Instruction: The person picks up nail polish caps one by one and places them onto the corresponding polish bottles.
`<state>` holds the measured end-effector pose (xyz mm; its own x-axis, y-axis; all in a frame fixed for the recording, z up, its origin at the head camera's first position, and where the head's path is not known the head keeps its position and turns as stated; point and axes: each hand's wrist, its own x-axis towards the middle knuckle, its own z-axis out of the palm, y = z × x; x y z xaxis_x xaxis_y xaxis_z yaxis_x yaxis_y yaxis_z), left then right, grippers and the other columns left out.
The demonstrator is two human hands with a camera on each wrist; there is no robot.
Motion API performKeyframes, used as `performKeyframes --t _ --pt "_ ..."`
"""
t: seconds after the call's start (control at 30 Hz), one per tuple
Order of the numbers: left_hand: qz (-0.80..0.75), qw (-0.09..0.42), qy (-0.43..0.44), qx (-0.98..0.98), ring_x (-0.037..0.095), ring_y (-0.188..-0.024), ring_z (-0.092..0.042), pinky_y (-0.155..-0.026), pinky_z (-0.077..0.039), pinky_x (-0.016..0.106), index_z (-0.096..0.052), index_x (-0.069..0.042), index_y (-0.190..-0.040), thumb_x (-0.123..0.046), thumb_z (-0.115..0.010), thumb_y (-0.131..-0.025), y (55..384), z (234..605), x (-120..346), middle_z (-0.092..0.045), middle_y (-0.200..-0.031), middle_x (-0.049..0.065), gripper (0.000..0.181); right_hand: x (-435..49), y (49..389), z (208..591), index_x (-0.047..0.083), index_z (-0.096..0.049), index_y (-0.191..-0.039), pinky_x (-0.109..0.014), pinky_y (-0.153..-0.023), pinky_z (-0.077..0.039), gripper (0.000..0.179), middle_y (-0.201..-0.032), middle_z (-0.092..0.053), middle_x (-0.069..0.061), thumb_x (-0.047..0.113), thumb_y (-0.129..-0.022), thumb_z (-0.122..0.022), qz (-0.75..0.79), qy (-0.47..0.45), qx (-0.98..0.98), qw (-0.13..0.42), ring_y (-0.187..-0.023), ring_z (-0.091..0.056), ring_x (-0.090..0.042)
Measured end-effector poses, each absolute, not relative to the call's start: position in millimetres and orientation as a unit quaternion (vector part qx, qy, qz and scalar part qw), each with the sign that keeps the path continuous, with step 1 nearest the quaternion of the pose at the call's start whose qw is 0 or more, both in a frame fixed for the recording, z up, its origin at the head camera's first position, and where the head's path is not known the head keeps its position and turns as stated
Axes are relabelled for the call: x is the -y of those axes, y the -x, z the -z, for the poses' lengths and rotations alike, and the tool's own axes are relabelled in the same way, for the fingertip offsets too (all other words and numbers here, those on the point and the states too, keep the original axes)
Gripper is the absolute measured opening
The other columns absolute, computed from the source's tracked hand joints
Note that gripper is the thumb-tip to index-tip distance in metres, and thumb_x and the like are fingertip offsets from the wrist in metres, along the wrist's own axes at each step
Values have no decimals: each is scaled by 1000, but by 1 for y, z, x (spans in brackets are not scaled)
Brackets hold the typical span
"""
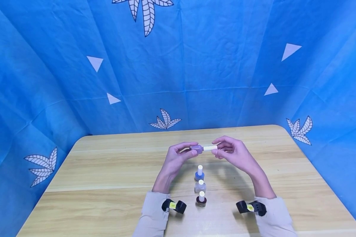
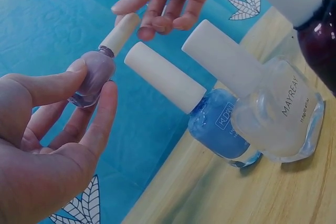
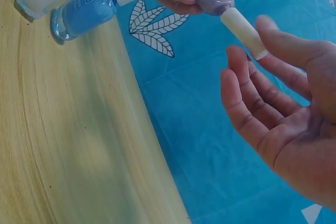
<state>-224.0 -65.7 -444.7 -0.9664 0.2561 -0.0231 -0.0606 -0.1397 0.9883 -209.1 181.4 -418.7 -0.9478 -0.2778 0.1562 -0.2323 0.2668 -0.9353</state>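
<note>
My left hand [image 1: 176, 157] pinches a small bottle of mauve nail polish [image 2: 98, 77] between thumb and fingers, holding it up over the table. Its pale cap [image 3: 244, 32] is on the bottle and points toward my right hand [image 1: 232, 152]. The right thumb [image 3: 283, 43] and fingers are spread loosely around the cap's end, with gaps showing beside it. Below the hands, three polish bottles stand in a row: a blue one [image 1: 199, 176], a clear whitish one [image 1: 200, 188] and a dark red one [image 1: 201, 201], all with white caps.
The wooden table [image 1: 106, 164] has rounded far corners. A blue curtain [image 1: 213, 65] with white leaves and triangles hangs behind and beside it. Black wrist cameras sit on the left cuff [image 1: 154, 207] and right cuff [image 1: 274, 210].
</note>
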Motion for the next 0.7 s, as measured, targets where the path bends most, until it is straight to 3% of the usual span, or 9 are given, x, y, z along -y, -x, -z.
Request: performKeyframes --t 0.23,0.43,0.6,0.7 --pt "-753 108 -85 -643 23 -107 -71 -97 -56 36 -73 -3 -121 -3 -80 -87 224 445 65 -71 -124 10 35 -181 209 420 -1 -71 -110 -35 -76 -64 20 -93 -74 -14 15 -98 -72 571 159 -805 20 -82 -73 -29" --pt "-758 108 -94 -637 25 -106 -72 -98 -56 37 -72 -1 -122 -2 -79 -87 223 445 66 -72 -122 13 35 -181 209 423 3 -72 -95 -40 -72 -63 26 -82 -72 -10 26 -104 -63 547 160 -822 16 -75 -69 -33" --pt "-757 108 -97 -637 24 -106 -71 -97 -57 36 -72 -1 -122 -1 -79 -87 223 446 66 -72 -121 13 36 -179 209 423 1 -70 -108 -42 -71 -63 21 -87 -72 -14 20 -99 -70 559 160 -813 14 -75 -71 -31" --pt "-758 108 -101 -635 24 -105 -71 -97 -57 37 -72 0 -121 0 -79 -86 223 447 66 -71 -121 14 36 -178 209 421 -1 -67 -116 -45 -72 -63 28 -91 -71 -16 13 -93 -77 567 163 -807 14 -76 -71 -26"
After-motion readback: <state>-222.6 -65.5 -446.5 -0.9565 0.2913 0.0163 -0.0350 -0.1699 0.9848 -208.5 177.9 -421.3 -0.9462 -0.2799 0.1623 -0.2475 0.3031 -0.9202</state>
